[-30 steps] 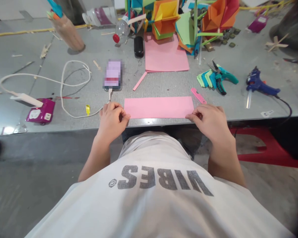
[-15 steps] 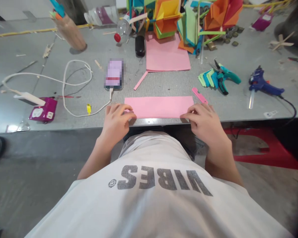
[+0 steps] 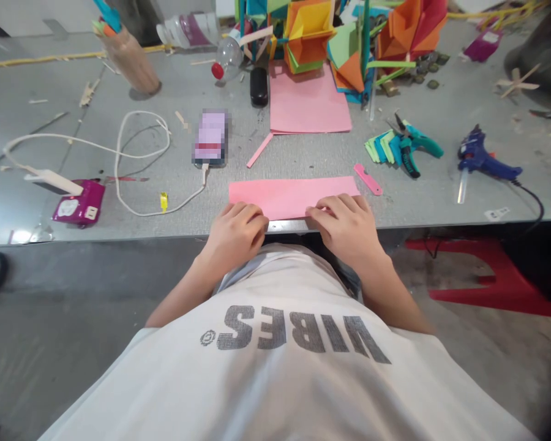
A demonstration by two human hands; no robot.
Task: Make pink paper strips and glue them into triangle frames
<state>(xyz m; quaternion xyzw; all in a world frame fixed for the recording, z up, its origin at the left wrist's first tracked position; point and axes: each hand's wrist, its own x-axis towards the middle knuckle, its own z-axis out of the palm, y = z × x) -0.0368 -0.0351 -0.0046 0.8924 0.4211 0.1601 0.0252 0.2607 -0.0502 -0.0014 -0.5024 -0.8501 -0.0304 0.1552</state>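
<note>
A long pink paper strip, seemingly folded, lies along the front edge of the table. My left hand has its fingers curled on the strip's near edge, left of the middle. On the right half, my right hand pinches the same edge with thumb and fingertips. A gap of pink paper shows between the two hands. Just beyond my right hand lies a pink craft knife, touched by neither hand.
Beyond the strip are pink sheets, a phone on a white cable and a black case. Pliers and a blue glue gun lie at the right. Colourful folded paper shapes stand behind. A red stool is below.
Both hands have slid inward from the strip's two ends toward its middle, still along the near edge. The strip stays in about the same place.
</note>
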